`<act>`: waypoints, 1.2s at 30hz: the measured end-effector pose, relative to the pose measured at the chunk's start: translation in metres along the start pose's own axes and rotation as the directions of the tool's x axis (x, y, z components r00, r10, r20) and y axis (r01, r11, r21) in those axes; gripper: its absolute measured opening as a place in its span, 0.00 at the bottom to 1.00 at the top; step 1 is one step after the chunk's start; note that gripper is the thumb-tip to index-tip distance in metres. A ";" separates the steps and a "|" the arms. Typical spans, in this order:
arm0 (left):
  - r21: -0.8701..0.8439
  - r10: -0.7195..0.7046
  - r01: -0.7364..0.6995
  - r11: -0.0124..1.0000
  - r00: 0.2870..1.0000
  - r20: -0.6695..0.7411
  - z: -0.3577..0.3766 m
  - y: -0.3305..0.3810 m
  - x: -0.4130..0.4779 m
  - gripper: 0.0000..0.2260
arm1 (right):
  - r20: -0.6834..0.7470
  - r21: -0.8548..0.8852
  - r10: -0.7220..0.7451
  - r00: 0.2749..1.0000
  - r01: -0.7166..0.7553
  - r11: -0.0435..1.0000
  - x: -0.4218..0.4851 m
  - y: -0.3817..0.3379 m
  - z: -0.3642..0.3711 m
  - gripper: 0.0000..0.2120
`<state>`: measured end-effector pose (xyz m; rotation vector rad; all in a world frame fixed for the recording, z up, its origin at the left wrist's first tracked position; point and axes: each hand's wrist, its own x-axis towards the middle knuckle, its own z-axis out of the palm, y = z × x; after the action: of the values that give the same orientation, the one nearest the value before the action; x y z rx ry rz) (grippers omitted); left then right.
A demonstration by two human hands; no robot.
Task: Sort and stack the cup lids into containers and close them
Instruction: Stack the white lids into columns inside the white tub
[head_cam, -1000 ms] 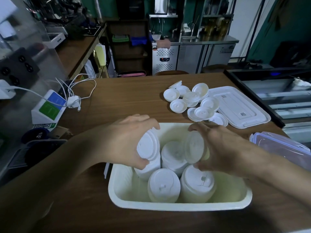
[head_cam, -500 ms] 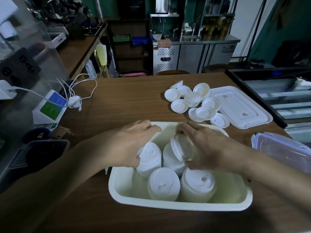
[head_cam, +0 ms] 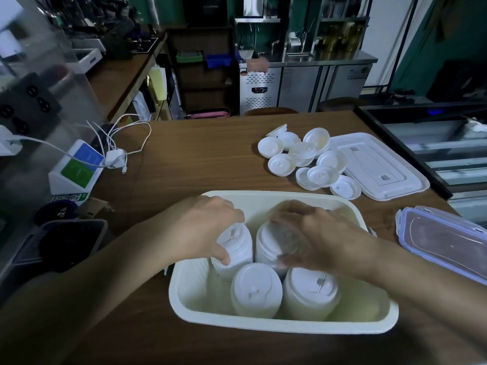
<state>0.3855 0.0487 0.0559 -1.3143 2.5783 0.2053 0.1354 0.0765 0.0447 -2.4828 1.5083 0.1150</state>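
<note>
Cream container (head_cam: pixel 263 328) sits at lower centre of the frame on the wooden table (head_cam: pixel 197 159), holding four stacks of white cup lids. Left hand (head_cam: pixel 203 227) grips the rear-left stack (head_cam: pixel 237 246), fingers and thumb curled round it. Right hand (head_cam: pixel 324 238), motion-blurred, curls over the rear-right stack (head_cam: pixel 266 246). Loose lids (head_cam: pixel 281 164) lie upper right, beside a flat white container lid (head_cam: pixel 376 164).

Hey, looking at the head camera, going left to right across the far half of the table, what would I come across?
White stand with blue and green cards → white charger with its cable → loose cup lids → flat white container lid.
</note>
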 end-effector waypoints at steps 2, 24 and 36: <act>-0.040 0.011 -0.012 0.999 1.000 -0.020 0.001 -0.001 0.002 0.32 | -0.016 -0.008 -0.009 1.000 0.009 1.000 0.000 0.003 0.002 0.35; -0.158 0.083 -0.083 0.984 0.997 -0.009 0.016 -0.002 0.020 0.21 | -0.006 0.118 0.010 1.000 -0.009 0.993 0.014 0.012 0.009 0.34; -0.083 0.125 -0.129 0.988 0.991 -0.053 0.001 0.005 0.025 0.22 | -0.066 0.182 -0.026 0.997 0.038 0.983 -0.004 0.029 -0.006 0.34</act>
<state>0.3678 0.0324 0.0479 -1.1970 2.7240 0.3152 0.1079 0.0662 0.0468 -2.3836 1.4322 -0.1044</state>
